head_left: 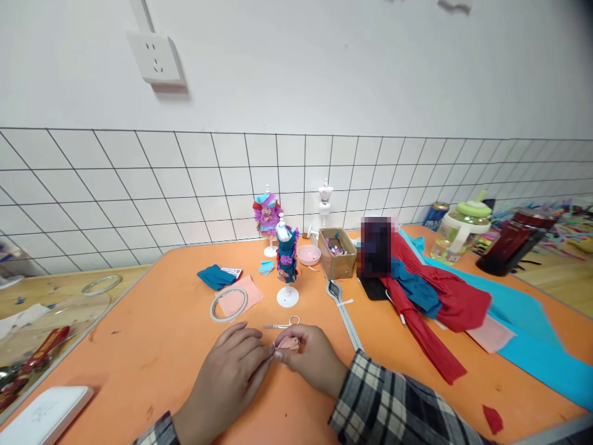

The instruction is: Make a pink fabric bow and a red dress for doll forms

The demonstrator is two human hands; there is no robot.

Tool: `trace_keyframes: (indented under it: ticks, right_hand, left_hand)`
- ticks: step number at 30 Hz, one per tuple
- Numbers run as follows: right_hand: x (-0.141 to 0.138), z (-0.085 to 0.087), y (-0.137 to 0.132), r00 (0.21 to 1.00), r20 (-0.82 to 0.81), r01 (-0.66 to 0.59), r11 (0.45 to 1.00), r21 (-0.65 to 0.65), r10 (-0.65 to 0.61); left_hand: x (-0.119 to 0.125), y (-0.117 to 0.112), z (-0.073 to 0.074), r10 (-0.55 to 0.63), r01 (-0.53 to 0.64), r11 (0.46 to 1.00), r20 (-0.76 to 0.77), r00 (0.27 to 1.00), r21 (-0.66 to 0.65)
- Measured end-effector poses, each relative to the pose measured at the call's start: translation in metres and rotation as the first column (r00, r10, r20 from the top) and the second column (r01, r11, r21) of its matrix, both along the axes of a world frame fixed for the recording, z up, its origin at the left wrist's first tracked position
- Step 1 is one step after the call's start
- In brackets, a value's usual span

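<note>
Between the fingertips of both hands is a small gathered piece of pale pink fabric (pixel 290 343), low over the orange table. My right hand (pixel 317 358) pinches it with thumb and bent fingers. At its left edge, my left hand (pixel 236 368) closes its fingertips on the fabric; the thumb is mostly hidden. Just beyond the hands lie small scissors (pixel 273 326), pointing left. A thin roll of tape (pixel 212 308) rests partly on a flat pink fabric sheet (pixel 252 293). Farther back stands a mini dress form (pixel 287 259) dressed in dark teal with purple trim.
Behind are a second dressed form (pixel 267 213), a bare white form (pixel 325 201), a pink bowl (pixel 309 255) and a cardboard box (pixel 337 266). A grey strap-like strip (pixel 347 321), red fabric (pixel 463 300), a bottle (pixel 456 232) and a dark red tumbler (pixel 516 241) occupy the right.
</note>
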State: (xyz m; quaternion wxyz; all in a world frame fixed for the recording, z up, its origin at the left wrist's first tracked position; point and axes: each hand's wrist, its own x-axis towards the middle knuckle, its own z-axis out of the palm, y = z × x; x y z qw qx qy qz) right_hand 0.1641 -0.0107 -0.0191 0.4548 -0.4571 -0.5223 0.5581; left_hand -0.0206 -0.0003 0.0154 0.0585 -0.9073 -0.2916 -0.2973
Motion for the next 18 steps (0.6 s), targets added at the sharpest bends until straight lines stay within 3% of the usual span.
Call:
trace_keyframes:
  ticks: [4,7,9,12,15,18]
  right_hand:
    - [-0.001,-0.001,0.002,0.996,-0.090,-0.041,0.991,-0.124,0.030]
    - [0.000,-0.004,0.003,0.996,-0.078,-0.045,0.993,-0.112,0.036]
    - [0.000,-0.007,0.004,0.997,-0.070,-0.049,0.993,-0.103,0.041]
    - [0.001,-0.009,0.004,0.998,-0.038,-0.053,0.997,-0.061,0.051]
    - [0.004,-0.007,0.003,0.996,0.066,-0.063,0.996,0.056,0.059]
    - [0.008,-0.004,0.002,0.969,0.248,-0.089,0.946,0.311,0.009]
  left_hand:
    - [0.002,0.000,-0.001,0.010,-0.006,0.995,0.034,0.999,-0.104]
    - [0.004,0.002,-0.004,0.065,-0.038,0.933,0.065,0.996,-0.357]
    - [0.005,0.005,-0.009,0.121,-0.048,0.822,0.093,0.988,-0.567]
    - [0.005,0.011,-0.017,0.206,-0.013,0.601,0.140,0.969,-0.799]
    - [0.002,0.016,-0.023,0.215,0.088,0.371,0.178,0.960,-0.924]
    - [0.000,0.018,-0.020,0.233,0.188,0.191,0.231,0.945,-0.963]
